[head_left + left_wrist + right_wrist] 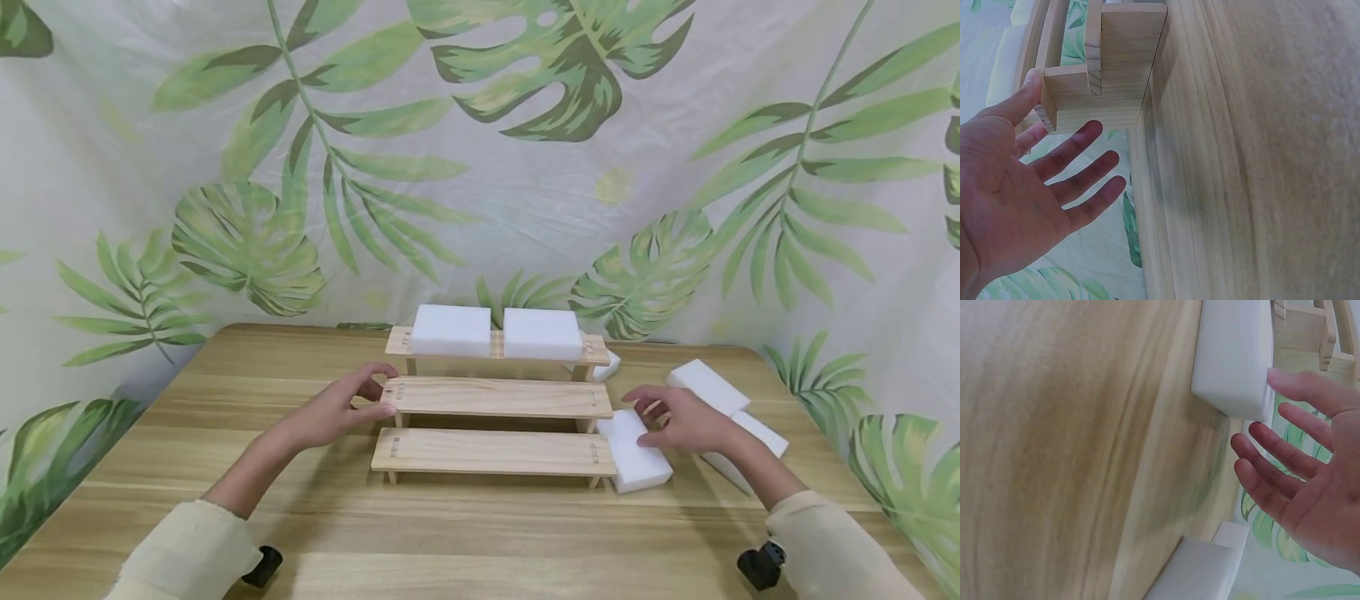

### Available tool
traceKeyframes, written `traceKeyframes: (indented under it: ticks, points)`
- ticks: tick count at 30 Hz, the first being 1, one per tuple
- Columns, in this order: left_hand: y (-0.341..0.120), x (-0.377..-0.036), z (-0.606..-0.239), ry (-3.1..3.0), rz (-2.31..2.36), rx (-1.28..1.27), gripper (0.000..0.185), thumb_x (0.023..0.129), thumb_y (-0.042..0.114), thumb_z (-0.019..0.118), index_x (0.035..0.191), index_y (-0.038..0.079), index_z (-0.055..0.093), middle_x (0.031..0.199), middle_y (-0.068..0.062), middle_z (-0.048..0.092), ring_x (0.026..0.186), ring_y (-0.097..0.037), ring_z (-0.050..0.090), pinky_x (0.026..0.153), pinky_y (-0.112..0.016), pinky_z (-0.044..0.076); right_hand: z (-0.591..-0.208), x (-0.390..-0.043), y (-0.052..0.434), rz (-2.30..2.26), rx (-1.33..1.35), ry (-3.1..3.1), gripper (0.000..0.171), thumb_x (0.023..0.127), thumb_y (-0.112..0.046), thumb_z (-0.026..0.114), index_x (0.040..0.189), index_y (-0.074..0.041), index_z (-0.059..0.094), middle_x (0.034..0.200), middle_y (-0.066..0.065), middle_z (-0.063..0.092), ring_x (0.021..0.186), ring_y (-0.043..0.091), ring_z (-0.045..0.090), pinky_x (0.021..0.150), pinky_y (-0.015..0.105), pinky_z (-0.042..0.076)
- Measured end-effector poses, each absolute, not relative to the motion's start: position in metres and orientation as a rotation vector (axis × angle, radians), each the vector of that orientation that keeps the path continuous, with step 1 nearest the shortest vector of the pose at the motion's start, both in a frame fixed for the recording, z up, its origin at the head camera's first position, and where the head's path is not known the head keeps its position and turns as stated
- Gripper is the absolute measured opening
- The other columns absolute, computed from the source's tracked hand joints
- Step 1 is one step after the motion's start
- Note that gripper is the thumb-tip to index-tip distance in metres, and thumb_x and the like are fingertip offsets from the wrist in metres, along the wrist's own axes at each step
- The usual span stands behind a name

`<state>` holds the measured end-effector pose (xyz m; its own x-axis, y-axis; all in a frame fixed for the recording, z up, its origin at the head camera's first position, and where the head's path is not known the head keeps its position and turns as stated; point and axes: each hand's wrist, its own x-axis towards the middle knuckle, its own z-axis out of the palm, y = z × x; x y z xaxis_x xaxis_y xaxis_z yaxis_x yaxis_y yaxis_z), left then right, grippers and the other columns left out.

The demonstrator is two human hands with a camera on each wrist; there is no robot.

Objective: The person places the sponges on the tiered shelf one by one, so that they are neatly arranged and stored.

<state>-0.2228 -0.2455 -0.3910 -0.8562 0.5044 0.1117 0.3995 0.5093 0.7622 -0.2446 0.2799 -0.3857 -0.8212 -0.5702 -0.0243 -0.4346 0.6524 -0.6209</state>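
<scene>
A three-step wooden shelf point(495, 396) stands on the table. My left hand point(348, 404) is at the left end of its middle step, with thumb and index finger pinching the board's end from front and back; the left wrist view shows the other fingers point(1088, 184) spread free. Two white foam blocks point(452, 330) lie side by side on the top step. Against the shelf's right side lies another white foam block point(637, 458). My right hand point(682, 421) is over this block, fingers loosely bent, the thumb tip right at its edge in the right wrist view.
Two more white foam blocks point(708, 386) lie on the table point(480, 542) to the right, beyond my right wrist. Another foam block point(606, 367) shows partly behind the shelf's top step. A leaf-patterned curtain point(525, 208) hangs behind the table.
</scene>
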Motion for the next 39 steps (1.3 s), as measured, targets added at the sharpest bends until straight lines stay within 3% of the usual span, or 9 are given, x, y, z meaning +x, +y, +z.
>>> traceKeyframes:
  ticks: [7, 13, 18, 25, 29, 39]
  points:
    - [-0.247, -0.223, -0.391, 2.611, 1.279, 0.781, 0.048, 0.104, 0.022, 0.066, 0.142, 0.001, 0.045, 0.114, -0.014, 0.064, 0.111, -0.032, 0.060, 0.085, -0.044, 0.054, -0.382, -0.245, 0.283, -0.869, -0.837, 2.753, 0.048, 0.084, 0.002, 0.082, 0.126, 0.009, 0.061, 0.109, 0.018, 0.068, 0.099, 0.037, 0.069, 0.074, 0.039, 0.057]
    - [-0.247, -0.223, -0.391, 2.618, 1.272, 0.786, 0.048, 0.104, 0.022, 0.066, 0.142, 0.001, 0.045, 0.112, -0.014, 0.065, 0.110, -0.032, 0.061, 0.085, -0.045, 0.055, -0.382, -0.236, 0.282, -0.828, -0.797, 2.842, 0.041, 0.084, -0.017, 0.087, 0.114, 0.004, 0.068, 0.110, 0.015, 0.069, 0.096, 0.032, 0.070, 0.077, 0.044, 0.057]
    - [-0.247, -0.223, -0.390, 2.612, 1.276, 0.793, 0.048, 0.104, 0.022, 0.066, 0.141, 0.001, 0.044, 0.112, -0.014, 0.065, 0.110, -0.032, 0.060, 0.085, -0.045, 0.055, -0.388, -0.227, 0.279, -0.731, -0.822, 2.888, 0.054, 0.075, -0.035, 0.093, 0.110, -0.002, 0.070, 0.115, 0.016, 0.069, 0.092, 0.029, 0.070, 0.081, 0.046, 0.056]
    - [-0.246, -0.224, -0.391, 2.616, 1.274, 0.794, 0.048, 0.104, 0.022, 0.066, 0.142, 0.001, 0.044, 0.112, -0.014, 0.063, 0.110, -0.031, 0.060, 0.085, -0.045, 0.054, -0.389, -0.217, 0.274, -0.578, -0.774, 2.959, 0.080, 0.061, -0.048, 0.097, 0.122, -0.008, 0.065, 0.109, 0.015, 0.064, 0.086, 0.020, 0.058, 0.070, 0.035, 0.048]
    - [-0.246, -0.224, -0.391, 2.610, 1.279, 0.796, 0.048, 0.104, 0.022, 0.066, 0.142, 0.001, 0.044, 0.111, -0.013, 0.064, 0.109, -0.030, 0.060, 0.084, -0.045, 0.054, -0.389, -0.215, 0.274, -0.524, -0.717, 2.968, 0.081, 0.062, -0.043, 0.096, 0.128, -0.011, 0.064, 0.102, 0.011, 0.061, 0.082, 0.018, 0.054, 0.068, 0.034, 0.047]
    - [-0.246, -0.223, -0.391, 2.614, 1.274, 0.794, 0.048, 0.104, 0.022, 0.066, 0.141, 0.001, 0.044, 0.112, -0.015, 0.063, 0.109, -0.030, 0.060, 0.085, -0.045, 0.054, -0.382, -0.219, 0.288, -0.647, -0.740, 2.922, 0.076, 0.068, -0.023, 0.095, 0.130, 0.001, 0.060, 0.102, 0.012, 0.067, 0.092, 0.024, 0.061, 0.076, 0.038, 0.048]
